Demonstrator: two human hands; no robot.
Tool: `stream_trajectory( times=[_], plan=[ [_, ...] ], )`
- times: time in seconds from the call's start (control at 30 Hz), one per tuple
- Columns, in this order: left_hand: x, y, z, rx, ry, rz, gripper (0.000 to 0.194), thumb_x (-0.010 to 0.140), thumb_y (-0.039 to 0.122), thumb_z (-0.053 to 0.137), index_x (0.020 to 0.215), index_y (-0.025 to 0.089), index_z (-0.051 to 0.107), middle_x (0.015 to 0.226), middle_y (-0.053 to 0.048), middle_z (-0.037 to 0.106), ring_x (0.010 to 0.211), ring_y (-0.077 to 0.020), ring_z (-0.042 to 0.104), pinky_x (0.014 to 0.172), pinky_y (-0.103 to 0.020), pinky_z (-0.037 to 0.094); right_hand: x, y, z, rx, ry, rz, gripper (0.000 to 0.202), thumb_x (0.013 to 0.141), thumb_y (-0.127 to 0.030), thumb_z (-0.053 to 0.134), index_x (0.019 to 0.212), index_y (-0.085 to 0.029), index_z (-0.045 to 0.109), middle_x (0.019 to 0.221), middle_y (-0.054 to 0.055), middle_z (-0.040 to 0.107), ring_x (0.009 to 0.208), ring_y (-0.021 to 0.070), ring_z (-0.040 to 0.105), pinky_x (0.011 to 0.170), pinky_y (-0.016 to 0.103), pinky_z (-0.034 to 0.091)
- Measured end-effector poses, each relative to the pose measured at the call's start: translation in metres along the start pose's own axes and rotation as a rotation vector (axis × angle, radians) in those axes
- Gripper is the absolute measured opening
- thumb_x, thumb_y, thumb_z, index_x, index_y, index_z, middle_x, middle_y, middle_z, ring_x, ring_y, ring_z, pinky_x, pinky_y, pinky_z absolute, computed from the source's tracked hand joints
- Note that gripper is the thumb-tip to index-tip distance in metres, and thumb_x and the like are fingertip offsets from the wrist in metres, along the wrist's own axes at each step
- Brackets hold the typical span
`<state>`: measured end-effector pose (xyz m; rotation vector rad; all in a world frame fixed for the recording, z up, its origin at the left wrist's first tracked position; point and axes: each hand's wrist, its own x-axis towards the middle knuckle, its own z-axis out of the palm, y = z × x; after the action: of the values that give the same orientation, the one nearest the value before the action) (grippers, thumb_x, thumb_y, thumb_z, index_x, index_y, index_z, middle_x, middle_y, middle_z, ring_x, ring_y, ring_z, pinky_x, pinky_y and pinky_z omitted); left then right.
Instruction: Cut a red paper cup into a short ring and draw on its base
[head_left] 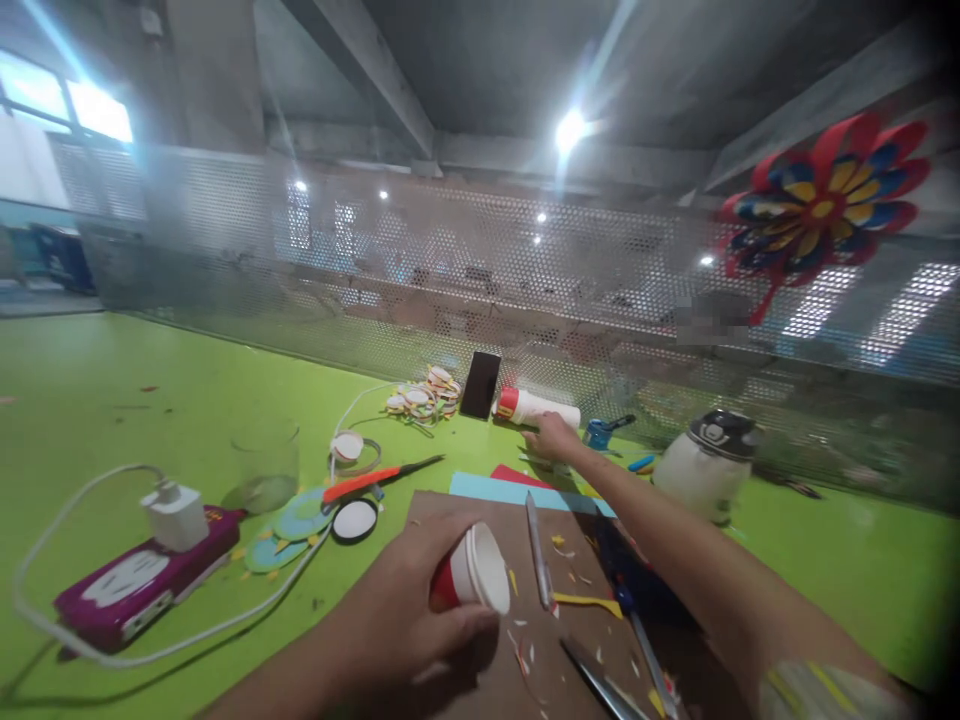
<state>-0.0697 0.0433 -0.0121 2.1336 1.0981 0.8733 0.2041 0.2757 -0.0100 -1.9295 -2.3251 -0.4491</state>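
Low in the centre, my left hand (416, 600) is wrapped round a red and white paper cup (484, 570), its open mouth facing right. Farther back, my right hand (553, 438) reaches to a stack of white paper cups (544, 408) lying on its side, with a red cup end at the left. The fingers of that hand are at the stack's near side; whether they grip it I cannot tell. Below both hands lies a brown board (517, 640) with paper scraps, a silver pen-like tool (536, 550) and scissors (637, 625).
A phone (481, 384) leans behind the board. To the left are an orange cutter (364, 484), a round black-rimmed lid (355, 520), a clear glass (266, 470) and a purple power strip (150, 580) with a white cable. A white jar (701, 465) stands at the right.
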Motion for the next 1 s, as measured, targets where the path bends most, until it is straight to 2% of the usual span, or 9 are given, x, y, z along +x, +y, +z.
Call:
stream_trajectory(
  times=[0.17, 0.27, 0.4, 0.47, 0.57, 0.67, 0.8, 0.9, 1.0],
  plan=[
    [0.002, -0.006, 0.001, -0.032, 0.059, 0.062, 0.064, 0.073, 0.038, 0.073, 0.133, 0.025, 0.053, 0.132, -0.009, 0.058, 0.120, -0.0281, 0.052, 0.105, -0.044, 0.040, -0.039, 0.005, -0.033, 0.080, 0.008, -0.044, 0.032, 0.094, -0.035, 0.059, 0.120, -0.017, 0.059, 0.121, 0.009, 0.062, 0.103, 0.0217, 0.063, 0.087, 0.043, 0.054],
    [0.002, -0.010, 0.002, -0.019, 0.068, 0.070, 0.062, 0.074, 0.039, 0.072, 0.131, 0.025, 0.054, 0.126, -0.010, 0.059, 0.115, -0.0269, 0.054, 0.102, -0.044, 0.042, -0.087, 0.004, -0.051, 0.161, 0.018, -0.101, 0.029, 0.094, -0.035, 0.058, 0.116, -0.016, 0.061, 0.117, 0.008, 0.064, 0.101, 0.0207, 0.064, 0.087, 0.043, 0.053],
    [0.005, -0.014, 0.000, 0.034, 0.098, 0.080, 0.063, 0.075, 0.036, 0.071, 0.133, 0.025, 0.050, 0.133, -0.009, 0.055, 0.119, -0.0260, 0.052, 0.107, -0.044, 0.038, -0.164, 0.002, -0.071, 0.285, 0.034, -0.178, 0.023, 0.094, -0.033, 0.056, 0.103, -0.015, 0.067, 0.102, 0.006, 0.069, 0.089, 0.0175, 0.065, 0.084, 0.037, 0.052],
    [0.009, -0.014, -0.003, 0.074, 0.090, 0.098, 0.068, 0.075, 0.038, 0.071, 0.137, 0.027, 0.046, 0.138, -0.008, 0.051, 0.124, -0.0264, 0.049, 0.108, -0.042, 0.037, -0.198, 0.003, -0.080, 0.343, 0.051, -0.182, 0.022, 0.093, -0.031, 0.055, 0.097, -0.016, 0.071, 0.095, 0.008, 0.071, 0.082, 0.0175, 0.066, 0.078, 0.033, 0.051],
    [0.015, -0.011, -0.008, 0.157, 0.109, 0.062, 0.069, 0.072, 0.040, 0.072, 0.135, 0.024, 0.047, 0.134, -0.011, 0.051, 0.122, -0.0302, 0.049, 0.106, -0.045, 0.038, -0.239, 0.008, -0.094, 0.434, 0.097, -0.145, 0.026, 0.091, -0.032, 0.052, 0.091, -0.017, 0.073, 0.089, 0.008, 0.073, 0.079, 0.0197, 0.066, 0.073, 0.032, 0.050],
    [0.018, -0.001, -0.012, 0.136, 0.110, 0.042, 0.070, 0.068, 0.037, 0.075, 0.130, 0.016, 0.051, 0.129, -0.016, 0.052, 0.121, -0.0343, 0.048, 0.107, -0.047, 0.035, -0.271, 0.013, -0.108, 0.531, 0.161, -0.063, 0.030, 0.091, -0.035, 0.050, 0.093, -0.017, 0.074, 0.092, 0.009, 0.075, 0.079, 0.0211, 0.067, 0.072, 0.033, 0.051],
    [0.015, 0.022, -0.014, 0.003, 0.115, 0.064, 0.071, 0.063, 0.036, 0.079, 0.127, 0.016, 0.054, 0.133, -0.013, 0.052, 0.126, -0.0321, 0.045, 0.109, -0.044, 0.032, -0.305, 0.012, -0.120, 0.653, 0.213, 0.008, 0.031, 0.089, -0.037, 0.052, 0.096, -0.017, 0.076, 0.095, 0.009, 0.076, 0.081, 0.0224, 0.068, 0.073, 0.035, 0.052],
    [0.004, 0.044, -0.008, -0.175, 0.107, 0.055, 0.069, 0.065, 0.043, 0.078, 0.125, 0.016, 0.056, 0.130, -0.013, 0.057, 0.121, -0.0296, 0.051, 0.103, -0.041, 0.039, -0.324, 0.001, -0.123, 0.749, 0.218, 0.002, 0.029, 0.086, -0.037, 0.056, 0.091, -0.018, 0.076, 0.087, 0.008, 0.076, 0.074, 0.0210, 0.067, 0.070, 0.034, 0.052],
    [-0.011, 0.065, 0.007, -0.402, 0.029, 0.044, 0.062, 0.075, 0.054, 0.067, 0.121, 0.014, 0.058, 0.121, -0.014, 0.065, 0.108, -0.0264, 0.061, 0.093, -0.037, 0.047, -0.335, -0.018, -0.129, 0.857, 0.244, -0.026, 0.032, 0.086, -0.039, 0.057, 0.099, -0.016, 0.074, 0.093, 0.009, 0.075, 0.075, 0.0195, 0.068, 0.070, 0.033, 0.054]
  ],
)
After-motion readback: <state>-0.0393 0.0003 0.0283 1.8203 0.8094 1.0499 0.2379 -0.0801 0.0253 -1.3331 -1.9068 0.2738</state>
